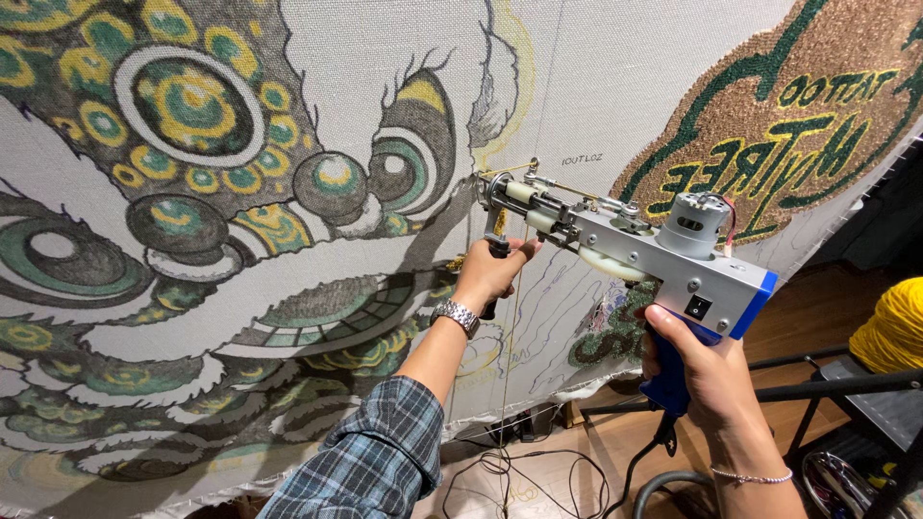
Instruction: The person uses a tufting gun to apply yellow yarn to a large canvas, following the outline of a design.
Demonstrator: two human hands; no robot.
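Head view: I am watching both hands holding the tufting gun (615, 240) against the stretched cloth (596, 86).
Left hand (490, 274): fingers curling shut around the front handle, nearer the needle.
Right hand (697, 370): fingers wrapping tight on the blue grip.
Gun axis: running from lower right up-left toward the cloth.

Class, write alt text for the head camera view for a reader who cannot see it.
Two hands press a tufting gun against a stretched cloth with a green-and-yellow design: the left hand grips its front handle, the right hand its blue rear grip.

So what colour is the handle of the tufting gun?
Blue, on the grey metal tufting gun's handle, gripped by the right hand; head view.
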